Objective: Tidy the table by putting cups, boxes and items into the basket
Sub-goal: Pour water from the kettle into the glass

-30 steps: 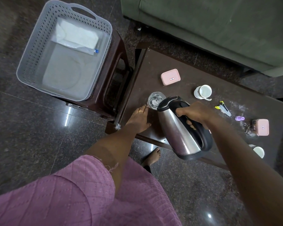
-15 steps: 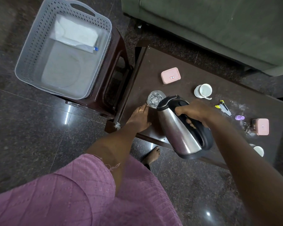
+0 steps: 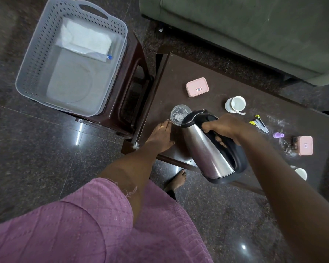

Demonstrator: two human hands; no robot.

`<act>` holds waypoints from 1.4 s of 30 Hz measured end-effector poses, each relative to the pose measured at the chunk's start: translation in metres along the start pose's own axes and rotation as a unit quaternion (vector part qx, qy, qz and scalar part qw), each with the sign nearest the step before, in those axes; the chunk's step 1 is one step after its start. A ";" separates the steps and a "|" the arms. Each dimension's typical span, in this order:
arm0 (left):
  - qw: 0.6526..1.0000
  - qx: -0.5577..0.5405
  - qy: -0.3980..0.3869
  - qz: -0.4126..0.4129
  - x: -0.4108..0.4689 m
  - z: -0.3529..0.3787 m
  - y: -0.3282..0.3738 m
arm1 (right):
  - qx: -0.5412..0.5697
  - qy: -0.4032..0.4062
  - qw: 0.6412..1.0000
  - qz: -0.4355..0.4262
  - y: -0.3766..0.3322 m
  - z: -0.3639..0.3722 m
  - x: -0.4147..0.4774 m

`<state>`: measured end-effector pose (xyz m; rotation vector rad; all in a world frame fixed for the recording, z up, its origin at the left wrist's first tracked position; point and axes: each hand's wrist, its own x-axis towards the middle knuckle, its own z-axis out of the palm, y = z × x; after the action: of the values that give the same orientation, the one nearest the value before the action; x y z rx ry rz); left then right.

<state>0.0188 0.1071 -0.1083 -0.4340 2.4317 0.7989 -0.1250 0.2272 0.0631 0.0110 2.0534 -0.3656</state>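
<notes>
Right grip (image 3: 222, 128) curled tight round the kettle (image 3: 207, 154) handle, spout tipped over the glass (image 3: 179, 114).
Left grip (image 3: 160, 137) lies flat, fingers straight, on the desk (image 3: 217, 76) just beside the glass. Pouring seems the step in hand; next, the kettle needs righting and the glass carrying to the basket (image 3: 27, 59), well left of it.

right hand (image 3: 223, 128) gripping kettle (image 3: 207, 149), spout over glass (image 3: 179, 114)

A brushed-steel kettle (image 3: 207, 150) with a glossy black plastic handle tilts over clear glass (image 3: 179, 114); the perforated plastic basket (image 3: 27, 63) at ten o'clock looks matt, the stone floor (image 3: 36, 149) polished.
</notes>
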 end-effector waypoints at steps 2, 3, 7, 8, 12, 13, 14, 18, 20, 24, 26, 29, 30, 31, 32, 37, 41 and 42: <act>1.000 -0.008 0.004 0.000 0.000 0.000 0.001 | -0.002 0.002 1.000 0.002 0.000 -0.001 0.000; 1.000 -0.012 0.006 -0.001 0.000 -0.001 0.001 | -0.004 0.001 1.000 0.003 0.001 -0.001 0.000; 1.000 -0.013 0.007 -0.003 0.000 -0.001 0.002 | -0.008 -0.004 1.000 0.002 0.001 -0.002 -0.001; 1.000 -0.012 0.007 -0.002 0.000 -0.001 0.002 | -0.007 -0.006 1.000 0.001 0.001 -0.003 -0.001; 1.000 -0.007 0.003 -0.001 0.001 -0.002 0.002 | -0.009 -0.010 1.000 0.001 0.000 -0.004 -0.001; 1.000 -0.009 0.002 -0.003 0.001 -0.002 0.002 | -0.009 -0.009 1.000 0.001 -0.001 -0.004 -0.001; 1.000 -0.010 0.001 -0.006 0.001 -0.002 0.002 | -0.008 -0.009 1.000 -0.001 -0.001 -0.004 -0.001; 1.000 -0.009 0.001 -0.007 0.001 0.000 0.004 | -0.010 -0.010 1.000 -0.008 -0.001 -0.005 -0.001; 1.000 -0.010 0.002 -0.006 0.001 0.001 0.004 | -0.011 -0.011 1.000 -0.006 -0.001 -0.005 -0.001; 1.000 -0.005 -0.004 -0.005 0.002 0.003 0.003 | -0.009 -0.009 1.000 -0.005 -0.002 -0.004 -0.001; 1.000 -0.002 -0.006 -0.006 0.002 0.005 0.004 | -0.010 -0.008 1.000 -0.008 -0.001 -0.003 -0.001; 1.000 -0.006 -0.003 -0.007 0.001 0.007 0.004 | -0.014 -0.009 1.000 -0.008 -0.001 -0.004 -0.002; 1.000 -0.008 0.000 -0.007 0.001 0.008 0.005 | -0.016 -0.010 1.000 -0.008 -0.001 -0.004 -0.002; 1.000 -0.009 0.001 -0.007 0.000 0.008 0.005 | -0.017 -0.011 1.000 -0.008 -0.001 -0.004 -0.003; 1.000 -0.009 0.003 -0.007 0.000 0.009 0.005 | -0.017 -0.012 1.000 -0.007 -0.001 -0.003 -0.004; 1.000 -0.003 0.003 -0.005 -0.001 0.011 0.005 | -0.023 -0.015 1.000 -0.003 -0.002 -0.003 -0.006; 1.000 0.004 0.000 0.000 -0.002 0.011 0.005 | -0.018 -0.012 1.000 0.001 -0.002 -0.002 -0.006; 1.000 0.006 -0.001 0.001 -0.002 0.011 0.005 | -0.017 -0.012 1.000 0.003 -0.002 -0.002 -0.006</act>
<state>0.0225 0.1184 -0.1123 -0.4253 2.4343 0.7849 -0.1237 0.2265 0.0698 -0.0085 2.0351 -0.3257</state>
